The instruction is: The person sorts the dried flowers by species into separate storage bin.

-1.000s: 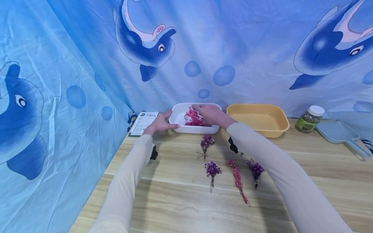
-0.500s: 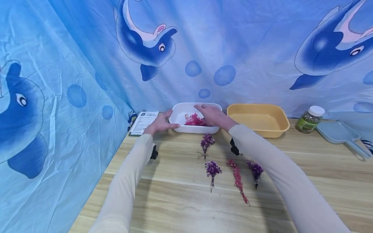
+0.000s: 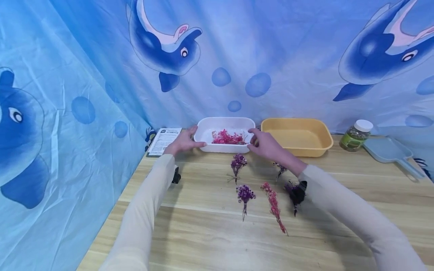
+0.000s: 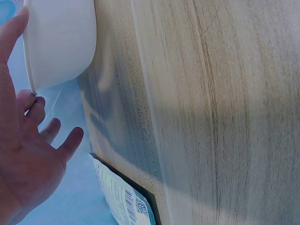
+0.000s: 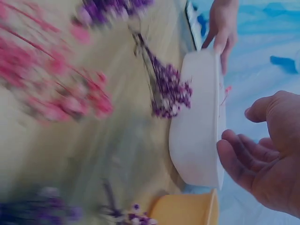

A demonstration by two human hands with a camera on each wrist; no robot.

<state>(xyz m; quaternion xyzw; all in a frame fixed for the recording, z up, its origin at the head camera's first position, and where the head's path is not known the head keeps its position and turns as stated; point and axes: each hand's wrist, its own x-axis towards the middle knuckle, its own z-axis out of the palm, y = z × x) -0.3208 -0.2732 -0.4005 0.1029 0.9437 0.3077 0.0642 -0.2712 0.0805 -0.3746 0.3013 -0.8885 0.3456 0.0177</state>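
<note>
A white plastic tub [image 3: 223,148] stands at the back of the wooden table, with pink dried flowers [image 3: 226,137] lying in it. My left hand [image 3: 184,142] is at its left end; in the left wrist view the thumb and forefinger touch the rim and the other fingers spread loosely. At the right end is my right hand [image 3: 266,145], fingertips near the rim. The right wrist view shows that hand [image 5: 276,159] loosely bent with nothing in it. In front of the tub lie purple bunches [image 3: 238,161] and one long pink sprig [image 3: 274,207].
A yellow tub [image 3: 296,152] stands right of the white one. Farther right are a white-lidded jar [image 3: 356,136] and a blue-grey dustpan [image 3: 388,149]. A printed packet [image 3: 165,141] lies at the left. Dolphin-patterned curtain [image 3: 210,45] closes off the back and left.
My right hand has let go of the pink flowers and drawn back out of the white tub to its right rim. The left hand stays at the left end. The head view has shifted slightly.
</note>
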